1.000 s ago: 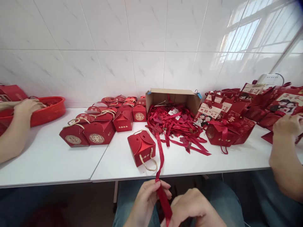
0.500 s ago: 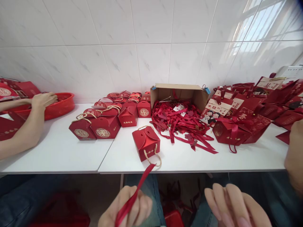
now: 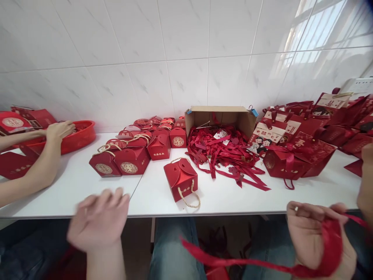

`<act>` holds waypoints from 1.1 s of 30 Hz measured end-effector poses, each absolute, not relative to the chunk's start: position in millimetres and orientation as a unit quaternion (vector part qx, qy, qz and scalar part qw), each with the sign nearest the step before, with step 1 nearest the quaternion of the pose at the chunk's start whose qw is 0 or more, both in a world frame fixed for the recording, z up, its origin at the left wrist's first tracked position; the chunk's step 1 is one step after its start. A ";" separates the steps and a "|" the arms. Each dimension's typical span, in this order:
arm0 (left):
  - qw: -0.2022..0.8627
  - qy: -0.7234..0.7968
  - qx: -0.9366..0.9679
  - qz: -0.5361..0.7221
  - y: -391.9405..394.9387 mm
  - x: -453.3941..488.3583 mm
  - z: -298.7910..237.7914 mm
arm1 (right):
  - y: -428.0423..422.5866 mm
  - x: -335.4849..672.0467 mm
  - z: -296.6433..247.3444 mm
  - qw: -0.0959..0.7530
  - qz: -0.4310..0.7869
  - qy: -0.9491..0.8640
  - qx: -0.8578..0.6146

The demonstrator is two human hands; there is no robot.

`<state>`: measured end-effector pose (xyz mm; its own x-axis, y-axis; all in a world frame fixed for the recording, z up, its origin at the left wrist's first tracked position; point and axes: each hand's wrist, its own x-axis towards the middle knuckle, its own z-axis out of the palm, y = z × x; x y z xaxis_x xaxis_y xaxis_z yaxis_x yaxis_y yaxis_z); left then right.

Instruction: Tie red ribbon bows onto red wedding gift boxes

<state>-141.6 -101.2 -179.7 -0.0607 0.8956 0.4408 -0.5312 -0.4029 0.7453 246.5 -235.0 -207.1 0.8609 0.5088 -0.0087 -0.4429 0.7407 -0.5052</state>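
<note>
My left hand (image 3: 99, 219) is raised in front of the table edge at the left, blurred, with loosely bent fingers and nothing visible in it. Lower right, my right hand (image 3: 317, 237) is closed on a red ribbon (image 3: 241, 262). The ribbon loops over the hand by the thumb, and one loose end trails left above my lap. A small red gift box (image 3: 181, 179) with twisted cord handles stands near the front edge, between my hands and touched by neither. Behind it, a heap of red ribbons (image 3: 224, 149) spills from a cardboard box (image 3: 221, 110) lying on its side.
Finished-looking red boxes (image 3: 131, 160) cluster left of centre. Red gift bags and boxes (image 3: 309, 155) crowd the right. At far left another person's arm (image 3: 43, 171) reaches into a red basin (image 3: 77, 142). Part of another person's arm (image 3: 366, 182) shows at the right edge.
The ribbon was in my left hand and is now in my right. My left hand has moved left and up, away from it. The small gift box stays put.
</note>
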 end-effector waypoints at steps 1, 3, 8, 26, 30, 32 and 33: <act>0.474 0.211 0.508 0.687 -89.9 -130.9 -170.0 | -232.6 249.6 -212.0 0.919 0.254 -0.068 -0.294; 0.372 0.307 0.602 0.637 -68.4 -106.3 -155.7 | -226.9 252.2 -221.4 0.882 0.266 -0.081 -0.380; 0.337 0.370 0.767 0.400 -27.9 -60.1 -140.7 | -215.6 244.0 -230.0 0.836 0.282 -0.125 -0.454; 0.285 0.446 0.802 0.277 -46.7 -48.3 -145.8 | -208.0 230.7 -239.5 0.670 0.322 -0.296 -0.601; 0.339 0.363 0.831 0.251 -45.9 -37.6 -145.3 | -203.8 209.4 -215.3 0.644 0.336 -0.358 -0.586; 0.368 0.329 0.838 0.233 -44.6 -32.9 -142.5 | -196.1 197.2 -199.4 0.628 0.317 -0.406 -0.583; 0.381 0.318 0.838 0.227 -44.2 -30.8 -140.7 | -190.6 191.5 -192.1 0.619 0.307 -0.426 -0.584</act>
